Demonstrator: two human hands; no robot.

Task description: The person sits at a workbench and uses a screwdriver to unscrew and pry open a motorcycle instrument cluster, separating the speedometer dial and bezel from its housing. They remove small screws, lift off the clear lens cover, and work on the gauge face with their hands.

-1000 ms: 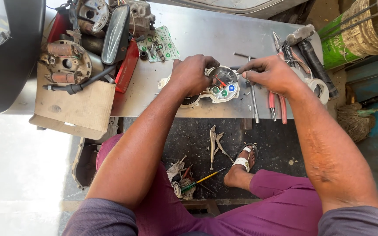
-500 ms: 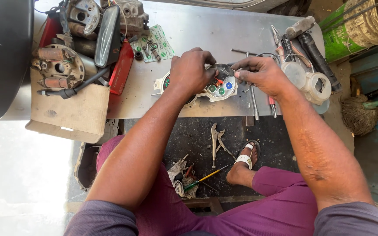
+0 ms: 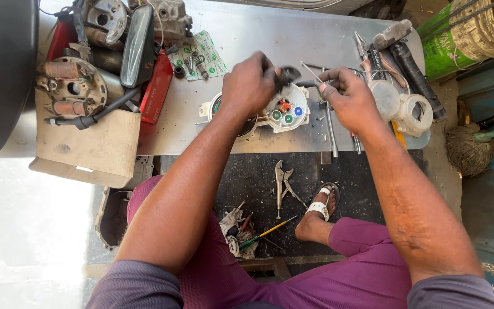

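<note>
- Grey sheet metal makes up the bench top in front of me; a white round instrument housing lies on it near the front edge, its inside face up, showing small red, green and blue dots
- my left hand is clenched just above the housing's left side; its fingers pinch a small black part that sticks out toward my other hand
- my right hand sits just right of the housing, fingers curled round a thin metal tool whose tip points up and left, close to the black part; whether the two touch I cannot tell
- a long steel rod lies on the bench between the housing and my right wrist
- two clear plastic caps rest right of my right hand; pliers with red handles and a black-handled tool lie behind them
- at the far left, engine parts with copper coils sit partly on a sheet of cardboard; a black mirror leans beside a red box
- down on the dark floor, locking pliers lie near my sandalled foot; a green and yellow screwdriver rests by some rags
</note>
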